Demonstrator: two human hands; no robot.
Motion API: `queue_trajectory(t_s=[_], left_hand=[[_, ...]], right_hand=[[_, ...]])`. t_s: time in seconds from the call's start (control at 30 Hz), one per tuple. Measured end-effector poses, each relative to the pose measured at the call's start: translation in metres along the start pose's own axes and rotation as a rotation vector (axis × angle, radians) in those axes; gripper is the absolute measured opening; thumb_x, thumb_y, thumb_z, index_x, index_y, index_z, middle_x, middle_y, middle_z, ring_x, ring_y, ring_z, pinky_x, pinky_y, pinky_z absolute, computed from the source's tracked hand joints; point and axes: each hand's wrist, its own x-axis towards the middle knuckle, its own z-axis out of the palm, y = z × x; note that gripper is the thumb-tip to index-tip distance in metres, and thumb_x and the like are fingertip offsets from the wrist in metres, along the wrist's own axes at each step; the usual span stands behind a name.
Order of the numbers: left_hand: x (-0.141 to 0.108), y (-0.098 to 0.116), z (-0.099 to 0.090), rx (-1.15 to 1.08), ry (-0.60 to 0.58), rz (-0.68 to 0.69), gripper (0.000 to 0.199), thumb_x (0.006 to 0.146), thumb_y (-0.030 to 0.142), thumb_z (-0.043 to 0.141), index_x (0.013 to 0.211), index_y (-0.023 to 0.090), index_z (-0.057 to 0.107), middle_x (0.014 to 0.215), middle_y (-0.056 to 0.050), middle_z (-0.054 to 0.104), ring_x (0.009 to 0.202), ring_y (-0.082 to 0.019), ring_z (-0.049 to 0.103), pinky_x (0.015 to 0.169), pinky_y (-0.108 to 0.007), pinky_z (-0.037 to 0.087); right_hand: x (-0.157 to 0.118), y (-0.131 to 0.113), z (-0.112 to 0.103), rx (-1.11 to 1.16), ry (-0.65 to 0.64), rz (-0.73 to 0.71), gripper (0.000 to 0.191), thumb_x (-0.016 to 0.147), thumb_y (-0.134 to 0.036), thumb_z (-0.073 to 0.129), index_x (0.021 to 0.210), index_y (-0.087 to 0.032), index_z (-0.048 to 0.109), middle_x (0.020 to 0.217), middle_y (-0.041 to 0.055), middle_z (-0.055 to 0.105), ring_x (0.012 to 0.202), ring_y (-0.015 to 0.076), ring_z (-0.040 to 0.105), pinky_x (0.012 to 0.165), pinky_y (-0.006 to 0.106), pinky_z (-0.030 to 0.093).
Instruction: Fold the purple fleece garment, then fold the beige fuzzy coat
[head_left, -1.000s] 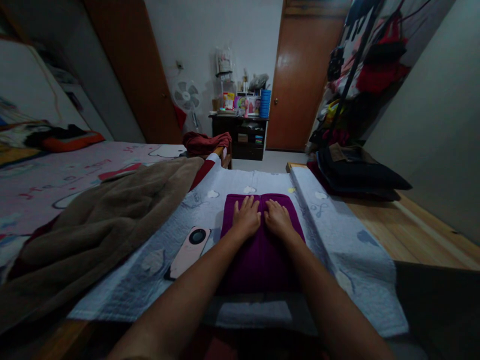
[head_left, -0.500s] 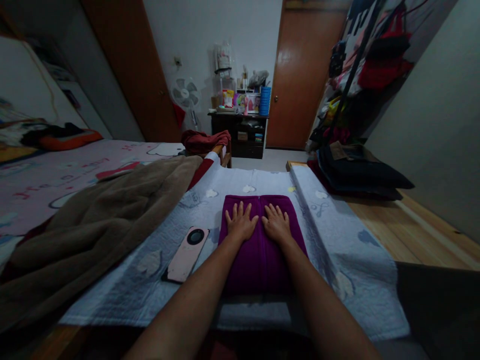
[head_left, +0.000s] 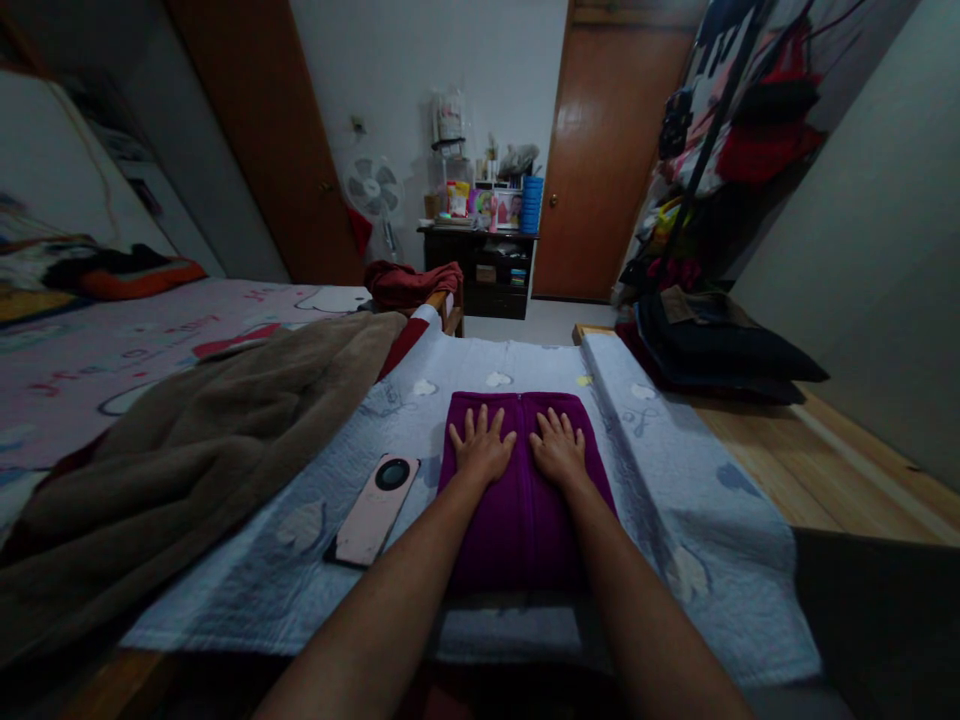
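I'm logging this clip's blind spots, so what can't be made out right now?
Head view: purple cloth under left hand and right hand, covered by them.
Head view: underside of the phone, hidden by its upturned back.
Head view: rest of the bedsheet, cut off by left edge.

Pink bedsheet (head_left: 142,310): red lettering (head_left: 202,324) is running across it, the end seemingly reading "tty", the rest blurring. Pale blue quilt (head_left: 697,470): grey script (head_left: 637,424) is showing, too faint to read. Yellow-and-red packet (head_left: 457,199), dark cabinet (head_left: 510,303): print is staying illegibly small.
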Motion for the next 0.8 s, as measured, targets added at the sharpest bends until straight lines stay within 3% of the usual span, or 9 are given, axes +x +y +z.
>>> queue_trajectory(t_s=[0.5, 0.8], left_hand=[[0.001, -0.001, -0.001, -0.007, -0.022, -0.027, 0.067, 0.091, 0.063, 0.023, 0.151, 0.033, 0.023, 0.161, -0.004, 0.013, 0.147, -0.034, 0.005, 0.111, -0.067, 0.005], [-0.001, -0.004, -0.001, 0.002, -0.008, -0.045, 0.07, 0.09, 0.066, 0.02, 0.152, 0.031, 0.021, 0.161, -0.005, 0.011, 0.146, -0.035, 0.005, 0.109, -0.069, 0.013]], right_hand=[[0.002, 0.003, -0.001, -0.054, -0.017, 0.047, 0.061, 0.095, -0.05, 0.027, 0.151, -0.027, 0.025, 0.161, 0.0011, 0.013, 0.146, 0.0261, 0.005, 0.114, 0.051, 0.009], [0.002, 0.011, 0.0, -0.046, 0.023, 0.074, 0.065, 0.093, -0.054, 0.029, 0.151, -0.025, 0.025, 0.16, 0.0014, 0.014, 0.146, 0.0286, 0.007, 0.114, 0.05, 0.011]])
